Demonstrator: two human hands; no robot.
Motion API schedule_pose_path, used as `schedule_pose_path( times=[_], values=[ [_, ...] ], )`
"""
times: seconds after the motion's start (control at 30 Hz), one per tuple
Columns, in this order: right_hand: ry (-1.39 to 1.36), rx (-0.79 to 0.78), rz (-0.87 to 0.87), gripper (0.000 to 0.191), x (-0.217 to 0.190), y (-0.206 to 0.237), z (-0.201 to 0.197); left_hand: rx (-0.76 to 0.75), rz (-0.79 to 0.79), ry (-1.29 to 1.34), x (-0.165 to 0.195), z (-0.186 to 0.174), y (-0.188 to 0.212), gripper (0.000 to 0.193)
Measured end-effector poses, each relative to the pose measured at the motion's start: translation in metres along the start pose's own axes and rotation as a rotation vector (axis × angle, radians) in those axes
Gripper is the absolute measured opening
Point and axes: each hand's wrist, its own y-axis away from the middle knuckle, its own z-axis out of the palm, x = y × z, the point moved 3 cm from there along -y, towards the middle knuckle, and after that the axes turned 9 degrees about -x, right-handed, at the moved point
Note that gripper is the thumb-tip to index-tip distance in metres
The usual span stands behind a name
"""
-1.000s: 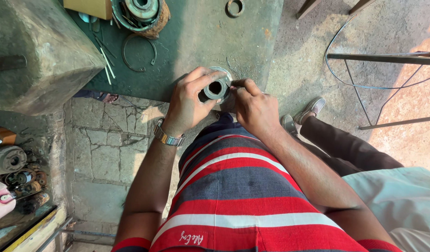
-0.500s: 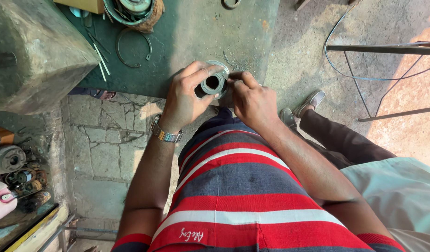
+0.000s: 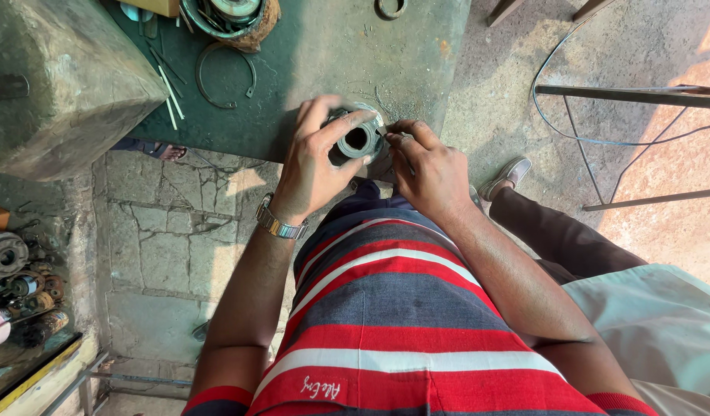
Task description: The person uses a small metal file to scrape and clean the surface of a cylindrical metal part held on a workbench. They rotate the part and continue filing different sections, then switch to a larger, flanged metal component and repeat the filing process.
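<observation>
Two bare hands work on one metal ring part at the near edge of the green workbench. The left hand wraps over the ring part from the left, fingers curled around its outer wall and pressed against it. The right hand is at the right side of the ring part, thumb and forefinger pinched together at its rim; whether they grip a small tool or a clip cannot be told.

Step in hand, as judged: seating or prying a small piece at the rim while the left hand steadies the body. The next move calls for a steady hold and fine pressure at the rim.

Farther back on the workbench from the ring part lie a loose wire clip and a round tub of parts.
</observation>
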Motion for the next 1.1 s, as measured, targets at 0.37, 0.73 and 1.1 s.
schedule_pose_path(
  times=[0.37, 0.73, 1.1],
  values=[
    [0.070, 0.004, -0.030, 0.020, -0.007, -0.005, 0.008, 0.031, -0.080, 0.093, -0.005, 0.008, 0.005, 0.063],
    [0.068, 0.016, 0.019, 0.018, -0.009, 0.000, 0.012, 0.014, -0.052, 0.097, -0.005, 0.004, 0.003, 0.062],
    [0.104, -0.011, 0.011, 0.024, -0.012, 0.020, 0.012, 0.153, -0.163, 0.049, -0.002, 0.027, 0.018, 0.061]
  ],
)
